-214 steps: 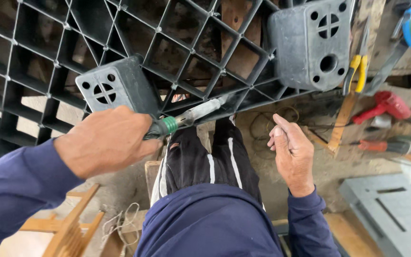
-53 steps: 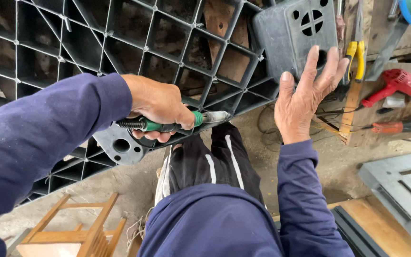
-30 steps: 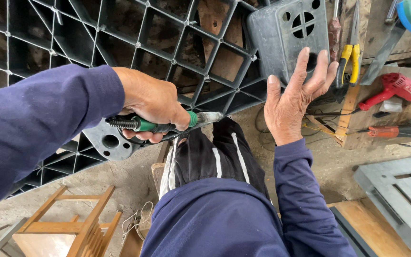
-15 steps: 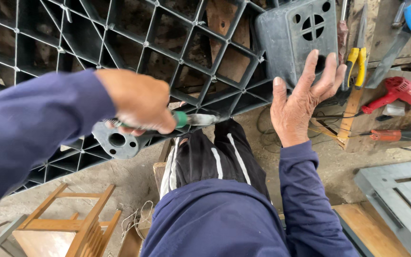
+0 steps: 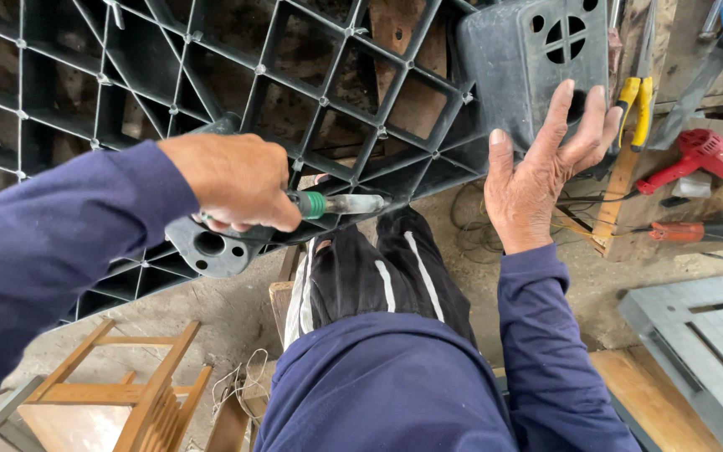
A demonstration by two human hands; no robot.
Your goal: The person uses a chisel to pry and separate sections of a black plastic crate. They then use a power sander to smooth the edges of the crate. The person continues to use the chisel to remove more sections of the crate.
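A black plastic grid pallet (image 5: 211,75) stands tilted in front of me, with a square foot block (image 5: 520,59) at its upper right and a second block (image 5: 211,247) at its lower edge. My left hand (image 5: 236,180) grips a hand tool with a green collar and metal barrel (image 5: 345,203), its tip against the pallet's lower rim. My right hand (image 5: 541,167) is spread flat with fingers apart, pressing on the underside of the upper right foot block.
Yellow-handled pliers (image 5: 638,109), a red power tool (image 5: 696,159) and an orange-handled tool (image 5: 696,230) lie at the right on wooden boards. A grey grid panel (image 5: 705,343) lies at the lower right. A wooden stool frame (image 5: 127,393) stands at the lower left.
My left hand with the tool has shifted slightly right along the pallet's lower rim. My right hand has stayed pressed on the upper right foot block.
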